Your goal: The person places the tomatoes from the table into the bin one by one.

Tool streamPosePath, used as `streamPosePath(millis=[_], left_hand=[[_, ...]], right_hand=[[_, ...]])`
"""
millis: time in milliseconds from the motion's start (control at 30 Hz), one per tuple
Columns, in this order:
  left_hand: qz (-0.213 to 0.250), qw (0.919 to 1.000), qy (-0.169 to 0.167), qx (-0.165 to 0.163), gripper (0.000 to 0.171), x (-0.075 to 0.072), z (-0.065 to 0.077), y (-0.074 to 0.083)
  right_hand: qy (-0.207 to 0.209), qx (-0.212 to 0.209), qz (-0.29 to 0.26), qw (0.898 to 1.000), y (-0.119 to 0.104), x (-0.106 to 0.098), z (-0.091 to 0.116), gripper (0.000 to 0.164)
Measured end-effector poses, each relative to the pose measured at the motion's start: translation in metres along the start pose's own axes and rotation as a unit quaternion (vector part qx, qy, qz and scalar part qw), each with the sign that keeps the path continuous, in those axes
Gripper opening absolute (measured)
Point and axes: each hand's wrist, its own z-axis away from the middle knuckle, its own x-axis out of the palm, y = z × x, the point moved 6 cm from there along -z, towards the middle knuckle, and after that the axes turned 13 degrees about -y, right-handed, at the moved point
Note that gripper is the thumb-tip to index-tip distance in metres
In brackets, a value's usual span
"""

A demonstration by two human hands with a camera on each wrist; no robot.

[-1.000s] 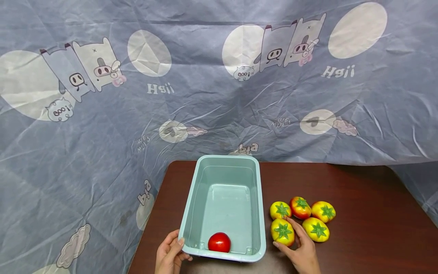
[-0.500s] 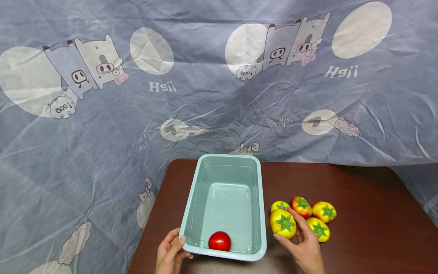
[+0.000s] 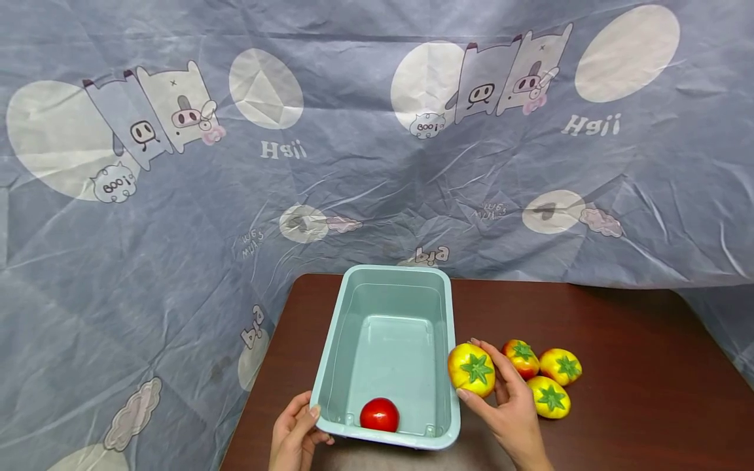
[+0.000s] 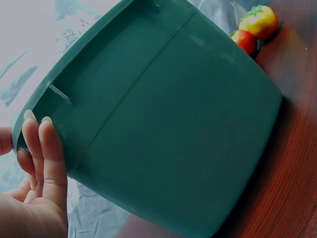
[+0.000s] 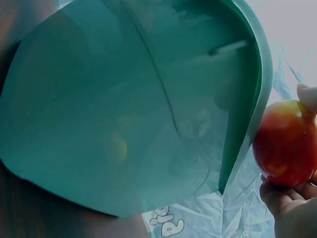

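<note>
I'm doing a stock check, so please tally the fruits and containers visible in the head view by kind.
Yellow-and-red round glossy fruits with green star-shaped leaves: 4
Plain red round glossy fruit: 1
Pale blue-green rectangular plastic tub: 1
Total visible: 6; the right hand could hide more.

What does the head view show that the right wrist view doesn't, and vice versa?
Only the head view: the red fruit inside the bin, the left hand, the loose fruits and the green leaf on the held fruit.

Only the right wrist view: the held fruit's mostly red side and a broad stretch of the bin's outer wall.

Both: bin, held fruit, right hand, table, printed cloth.
</note>
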Motion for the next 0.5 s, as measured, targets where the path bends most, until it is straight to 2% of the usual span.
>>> streamPosePath(millis=[267, 500], left_hand=[[0.003, 0.9998, -0.013, 0.012, 0.024, 0.0, -0.001, 0.001], [0.004, 0.9998, -0.016, 0.013, 0.024, 0.001, -0.001, 0.0]], right_hand=[[-0.05, -0.06, -0.012, 0.997, -0.006, 0.014, -0.008, 0.079], [-0.077, -0.077, -0.012, 0.994, -0.007, 0.023, -0.007, 0.088]])
